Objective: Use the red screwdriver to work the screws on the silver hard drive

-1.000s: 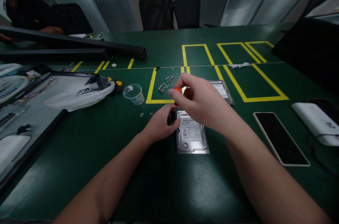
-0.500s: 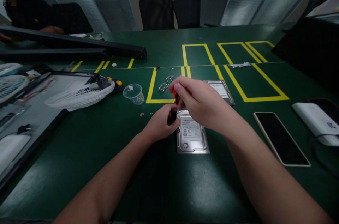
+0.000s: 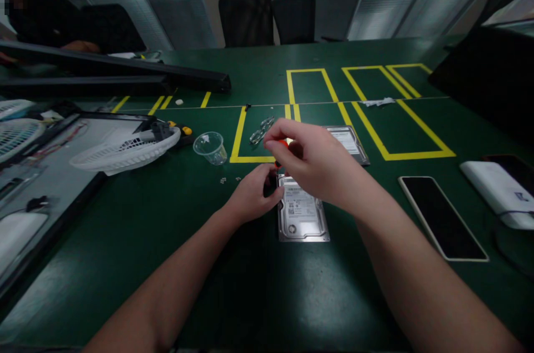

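A silver hard drive (image 3: 303,213) lies flat on the green table, label side up. My left hand (image 3: 255,193) is closed at its far left corner, the thumb on the drive's edge and the fingers around the tip of a screwdriver. Above that corner, my right hand (image 3: 319,167) grips the screwdriver (image 3: 278,164) by its red and black handle, which is mostly hidden by the fingers. The shaft points down at the corner; its contact is hidden. Several tiny screws (image 3: 223,180) lie left of my left hand. A second hard drive (image 3: 347,140) sits behind my right hand.
A clear plastic cup (image 3: 209,148) and a shiny transparent item (image 3: 261,130) stand beyond my left hand. White racket-like frames (image 3: 125,153) are at left. A phone (image 3: 443,218) and a white power bank (image 3: 500,192) lie right. Across the table, a person sits behind long black bars (image 3: 125,66).
My right hand has turned on the screwdriver handle, its fingers shifting slightly up and left. My left hand and the hard drive have stayed in place.
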A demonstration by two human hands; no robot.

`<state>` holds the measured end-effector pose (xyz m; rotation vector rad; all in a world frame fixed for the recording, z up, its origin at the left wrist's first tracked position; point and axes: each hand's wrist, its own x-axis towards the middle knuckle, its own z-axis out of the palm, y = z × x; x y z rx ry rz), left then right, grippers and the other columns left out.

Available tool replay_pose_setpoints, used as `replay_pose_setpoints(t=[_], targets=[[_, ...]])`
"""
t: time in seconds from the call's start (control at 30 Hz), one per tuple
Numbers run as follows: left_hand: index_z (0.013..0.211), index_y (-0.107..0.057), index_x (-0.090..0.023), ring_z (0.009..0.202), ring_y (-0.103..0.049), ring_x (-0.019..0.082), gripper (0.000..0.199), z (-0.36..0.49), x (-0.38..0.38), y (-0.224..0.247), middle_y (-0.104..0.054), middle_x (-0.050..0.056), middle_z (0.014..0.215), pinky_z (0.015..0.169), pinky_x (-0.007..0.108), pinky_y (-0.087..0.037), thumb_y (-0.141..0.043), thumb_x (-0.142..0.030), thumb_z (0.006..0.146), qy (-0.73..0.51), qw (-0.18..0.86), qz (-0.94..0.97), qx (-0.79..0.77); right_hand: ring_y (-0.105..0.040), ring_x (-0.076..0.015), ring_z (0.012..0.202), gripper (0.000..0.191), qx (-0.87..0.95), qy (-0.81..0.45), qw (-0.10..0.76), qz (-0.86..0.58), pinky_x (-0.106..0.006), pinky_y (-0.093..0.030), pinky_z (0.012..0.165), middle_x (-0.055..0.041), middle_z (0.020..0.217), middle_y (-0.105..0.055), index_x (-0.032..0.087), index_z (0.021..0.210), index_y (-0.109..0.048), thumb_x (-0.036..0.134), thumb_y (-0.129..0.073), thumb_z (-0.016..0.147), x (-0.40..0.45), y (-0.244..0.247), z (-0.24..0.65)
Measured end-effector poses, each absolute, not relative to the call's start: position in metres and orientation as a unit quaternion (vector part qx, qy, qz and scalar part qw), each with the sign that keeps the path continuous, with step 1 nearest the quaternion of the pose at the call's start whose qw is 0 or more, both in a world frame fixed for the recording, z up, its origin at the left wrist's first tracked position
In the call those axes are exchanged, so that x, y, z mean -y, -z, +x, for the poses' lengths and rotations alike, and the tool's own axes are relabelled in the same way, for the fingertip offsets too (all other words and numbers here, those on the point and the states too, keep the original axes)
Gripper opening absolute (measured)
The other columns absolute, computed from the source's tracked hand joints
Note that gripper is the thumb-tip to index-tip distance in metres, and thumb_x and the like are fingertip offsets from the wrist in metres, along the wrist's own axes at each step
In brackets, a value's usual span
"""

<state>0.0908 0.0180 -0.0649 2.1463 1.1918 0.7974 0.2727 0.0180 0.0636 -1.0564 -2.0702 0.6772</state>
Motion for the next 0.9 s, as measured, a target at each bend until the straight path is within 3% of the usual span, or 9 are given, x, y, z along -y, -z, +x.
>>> replay_pose_setpoints(t=[0.13,0.3,0.53,0.67,0.9], targets=[[0.111,-0.059,-0.019,0.087,-0.062,0.021,0.023,0.091,-0.0179,0.0642,-0.067,0.006,0.102,0.076,0.034,-0.05,-0.068,-0.025,0.091,-0.295,0.272,0.801,-0.445,-0.058,-0.0137,0.076,0.028,0.809,-0.268,0.328,-0.407,-0.03,-0.035,0.07,-0.0001,0.082,-0.066,0.019,0.09,-0.066,0.035,-0.052,0.108,-0.0185,-0.0649,0.2726],[0.111,-0.059,-0.019,0.087,-0.061,0.02,0.024,0.0917,-0.0174,0.0634,-0.066,0.005,0.103,0.077,0.034,-0.05,-0.069,-0.024,0.091,-0.296,0.27,0.801,-0.445,-0.061,-0.017,0.082,0.028,0.789,-0.283,0.324,-0.439,-0.031,-0.037,0.073,-0.0044,0.089,-0.068,0.017,0.104,-0.068,0.028,-0.042,0.11,-0.0187,-0.067,0.2704],[0.112,-0.06,-0.019,0.088,-0.063,0.021,0.024,0.0909,-0.017,0.0631,-0.068,0.006,0.102,0.076,0.034,-0.051,-0.068,-0.026,0.091,-0.287,0.28,0.793,-0.459,-0.055,-0.0153,0.074,0.02,0.781,-0.266,0.348,-0.446,-0.031,-0.034,0.068,-0.0013,0.082,-0.064,0.02,0.09,-0.062,0.034,-0.057,0.104,-0.0169,-0.0653,0.271],[0.114,-0.06,-0.018,0.089,-0.064,0.021,0.026,0.0904,-0.0179,0.0647,-0.069,0.007,0.104,0.079,0.035,-0.052,-0.068,-0.026,0.091,-0.291,0.279,0.796,-0.451,-0.054,-0.0149,0.076,0.013,0.789,-0.268,0.357,-0.422,-0.031,-0.035,0.07,-0.0004,0.084,-0.064,0.02,0.093,-0.063,0.024,-0.055,0.102,-0.0171,-0.0644,0.2714],[0.112,-0.059,-0.018,0.088,-0.062,0.021,0.024,0.0914,-0.018,0.0645,-0.067,0.006,0.103,0.077,0.034,-0.05,-0.068,-0.025,0.091,-0.295,0.275,0.8,-0.444,-0.061,-0.0171,0.088,0.025,0.798,-0.291,0.337,-0.407,-0.031,-0.038,0.075,-0.003,0.093,-0.07,0.019,0.095,-0.068,0.034,-0.051,0.108,-0.0189,-0.0657,0.2712]])
